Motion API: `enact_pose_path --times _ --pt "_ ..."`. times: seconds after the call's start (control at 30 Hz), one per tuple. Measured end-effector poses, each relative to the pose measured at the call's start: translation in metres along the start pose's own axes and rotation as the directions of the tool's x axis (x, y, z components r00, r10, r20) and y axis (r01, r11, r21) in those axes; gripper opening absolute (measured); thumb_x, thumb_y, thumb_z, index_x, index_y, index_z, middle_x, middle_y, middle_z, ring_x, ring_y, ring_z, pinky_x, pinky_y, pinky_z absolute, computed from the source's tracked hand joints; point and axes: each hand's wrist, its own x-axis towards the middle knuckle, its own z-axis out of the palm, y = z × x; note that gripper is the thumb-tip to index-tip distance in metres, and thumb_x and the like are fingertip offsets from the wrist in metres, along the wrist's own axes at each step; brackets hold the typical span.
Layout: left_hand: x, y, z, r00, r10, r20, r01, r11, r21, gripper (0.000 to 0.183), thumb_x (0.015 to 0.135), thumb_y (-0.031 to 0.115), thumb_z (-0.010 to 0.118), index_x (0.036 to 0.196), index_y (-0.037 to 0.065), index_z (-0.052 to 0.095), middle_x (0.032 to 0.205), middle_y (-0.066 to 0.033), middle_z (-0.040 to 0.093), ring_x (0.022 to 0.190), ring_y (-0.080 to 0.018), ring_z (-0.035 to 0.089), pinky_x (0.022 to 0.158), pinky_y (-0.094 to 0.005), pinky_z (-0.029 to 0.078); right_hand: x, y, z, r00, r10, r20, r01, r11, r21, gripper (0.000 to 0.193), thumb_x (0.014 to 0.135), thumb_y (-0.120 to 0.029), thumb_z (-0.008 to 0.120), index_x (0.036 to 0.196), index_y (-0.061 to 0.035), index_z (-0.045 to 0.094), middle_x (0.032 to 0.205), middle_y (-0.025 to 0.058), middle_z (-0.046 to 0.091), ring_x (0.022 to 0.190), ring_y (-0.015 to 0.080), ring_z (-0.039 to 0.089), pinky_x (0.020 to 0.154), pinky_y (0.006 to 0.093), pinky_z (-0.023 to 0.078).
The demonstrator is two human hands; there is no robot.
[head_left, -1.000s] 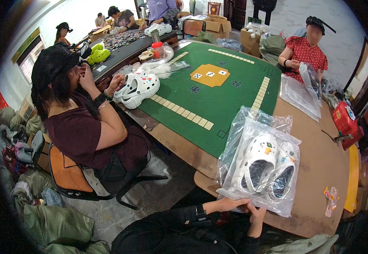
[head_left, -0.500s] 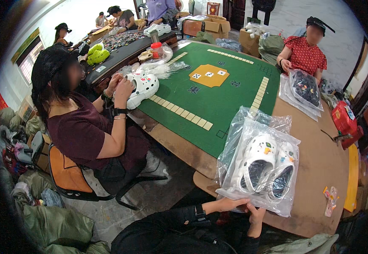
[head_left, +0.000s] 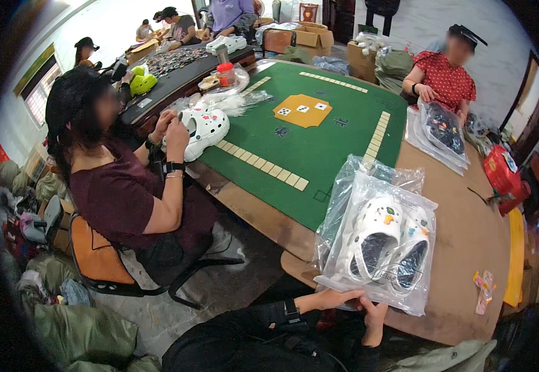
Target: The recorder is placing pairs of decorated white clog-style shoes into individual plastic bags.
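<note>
A clear plastic bag point(head_left: 419, 273) with a pair of white clogs point(head_left: 378, 214) inside lies at the near edge of the table. Small colourful charms dot the clogs' toes, which point away from me. My left hand point(head_left: 331, 299) is closed on the bag's near edge, thumb on top. Beside it, nearly touching, my right hand point(head_left: 374, 315) pinches the same edge; some of its fingers are hidden. Another loose clear bag point(head_left: 331, 232) sticks out from beneath, on the left and far side.
A green printed mat point(head_left: 269, 139) covers much of the brown table point(head_left: 455, 248). At left, a seated person handles a white clog point(head_left: 207, 130). Across from me, a person in red touches bagged dark clogs point(head_left: 443, 127). A small pink-and-orange item point(head_left: 484, 290) lies at right.
My hands and the bagged clogs stay nearly still, while the view shifts slightly. The hand of the person in red has moved a little over the bag of dark clogs.
</note>
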Motion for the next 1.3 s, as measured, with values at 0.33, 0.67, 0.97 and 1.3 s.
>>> enact_pose_path --times 0.33,0.67,0.97,1.3 --pt "-0.001 -0.014 -0.014 0.989 -0.125 0.073 0.124 0.992 0.028 0.020 0.088 0.012 0.050 0.097 -0.004 0.058 0.087 -0.0083 0.063 0.079 -0.0151 0.059 0.075 -0.0264 0.048 0.002 0.003 0.003 0.999 0.049 0.012 -0.050 0.998 0.036 0.015 0.080 -0.010 0.059 0.089 0.0018 0.058 0.077 0.0041 0.058 0.070 0.0117 0.053 0.062 0.0255 0.043" --pt "-0.004 -0.018 -0.011 0.988 -0.146 0.048 0.144 0.989 0.037 0.016 0.085 0.011 0.055 0.093 -0.002 0.060 0.084 -0.0065 0.063 0.080 -0.0137 0.058 0.075 -0.0265 0.046 -0.005 -0.009 0.008 0.993 0.116 -0.010 -0.116 0.993 0.021 0.013 0.082 -0.014 0.057 0.084 -0.0006 0.059 0.079 0.0042 0.059 0.074 0.0137 0.055 0.066 0.0271 0.043" --pt "-0.004 -0.038 -0.027 0.979 -0.171 0.108 0.182 0.978 -0.104 0.019 0.083 0.014 0.047 0.089 -0.002 0.056 0.088 -0.0116 0.058 0.084 -0.0210 0.053 0.080 -0.0314 0.039 0.000 -0.010 0.013 0.990 0.117 0.079 -0.127 0.982 0.143 0.026 0.090 -0.024 0.045 0.081 -0.0022 0.057 0.077 0.0018 0.055 0.074 0.0113 0.048 0.070 0.0246 0.037" --pt "-0.006 -0.041 -0.028 0.996 -0.073 0.050 0.079 0.989 -0.126 0.021 0.084 0.019 0.048 0.075 0.002 0.057 0.075 -0.0025 0.054 0.071 -0.0127 0.048 0.065 -0.0235 0.036 -0.001 -0.011 0.010 0.994 0.063 0.085 -0.064 0.998 0.015 0.017 0.085 -0.019 0.054 0.082 -0.0028 0.057 0.074 0.0050 0.058 0.069 0.0113 0.051 0.062 0.0247 0.039"
